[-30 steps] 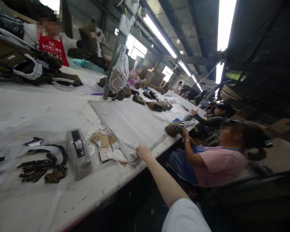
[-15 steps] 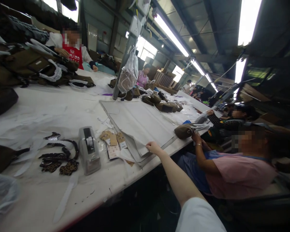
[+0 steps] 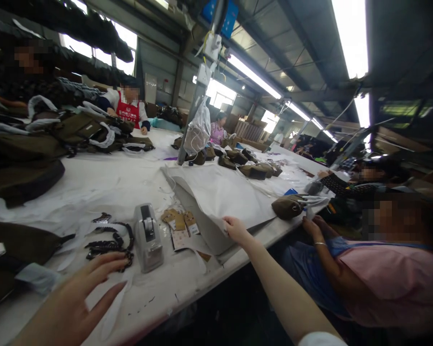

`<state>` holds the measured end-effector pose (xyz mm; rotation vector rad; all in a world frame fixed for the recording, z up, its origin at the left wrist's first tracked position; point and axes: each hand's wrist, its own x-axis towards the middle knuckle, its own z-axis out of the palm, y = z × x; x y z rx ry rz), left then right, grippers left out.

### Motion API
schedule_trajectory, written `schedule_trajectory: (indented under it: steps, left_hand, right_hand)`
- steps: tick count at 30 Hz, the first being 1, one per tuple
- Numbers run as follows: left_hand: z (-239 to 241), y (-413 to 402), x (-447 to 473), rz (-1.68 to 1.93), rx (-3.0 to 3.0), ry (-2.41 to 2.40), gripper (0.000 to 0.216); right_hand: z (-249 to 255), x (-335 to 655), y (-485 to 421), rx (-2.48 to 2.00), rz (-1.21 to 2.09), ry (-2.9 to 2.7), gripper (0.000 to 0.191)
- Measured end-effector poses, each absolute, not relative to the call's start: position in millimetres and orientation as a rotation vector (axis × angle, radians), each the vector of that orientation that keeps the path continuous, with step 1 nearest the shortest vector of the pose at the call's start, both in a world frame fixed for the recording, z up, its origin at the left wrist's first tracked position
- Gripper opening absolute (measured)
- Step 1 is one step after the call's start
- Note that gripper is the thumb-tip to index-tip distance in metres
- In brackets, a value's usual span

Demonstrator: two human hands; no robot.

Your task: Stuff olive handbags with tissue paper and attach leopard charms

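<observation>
My right hand [image 3: 235, 230] pinches the near edge of a large white sheet [image 3: 225, 194], probably paper. That edge is raised and bowed above a greyish sheet [image 3: 198, 211] lying beneath. My left hand [image 3: 82, 293] reaches in from the lower left, fingers spread and nothing held. Its fingertips overlap the dark braided straps [image 3: 110, 238] in view, and whether they touch cannot be made out. Between the straps and the sheets stands a grey tape dispenser [image 3: 148, 240]. Several brown and printed tags [image 3: 180, 223] lie beside it.
Olive bags [image 3: 75, 134] with white-wrapped handles are heaped at left. A post [image 3: 193, 115] rises behind the sheets, with small pouches [image 3: 254, 170] beyond. At right, a co-worker in pink [image 3: 393, 269] sits by an olive pouch [image 3: 287, 206]. The table edge [image 3: 187, 295] slants along the front.
The white sheet's near edge has been lifted and now curves upward in my right hand. My left hand has come into view at the lower left. The camera view has shifted.
</observation>
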<state>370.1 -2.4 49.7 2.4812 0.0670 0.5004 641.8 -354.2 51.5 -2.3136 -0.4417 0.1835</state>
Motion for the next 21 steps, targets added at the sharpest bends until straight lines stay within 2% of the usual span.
schedule_trajectory:
  steps: [5,8,14,21]
  left_hand:
    - [73,-41,460,-0.013,2.127,0.177,0.051]
    - [76,-59,505,-0.132,2.066,0.322,0.063]
    - [58,-82,530,-0.144,2.092,0.348,0.034]
    - [56,-91,518,-0.093,2.409,0.301,0.04]
  right_hand:
    - [43,593,-305,-2.246,0.133,-0.583,0.03]
    - [41,570,-288,-2.233,0.071,-0.657,0.025]
    - [40,562,-291,-2.138,0.142,-0.609,0.017]
    - [31,590,-322,-2.048,0.227,-0.281,0.01]
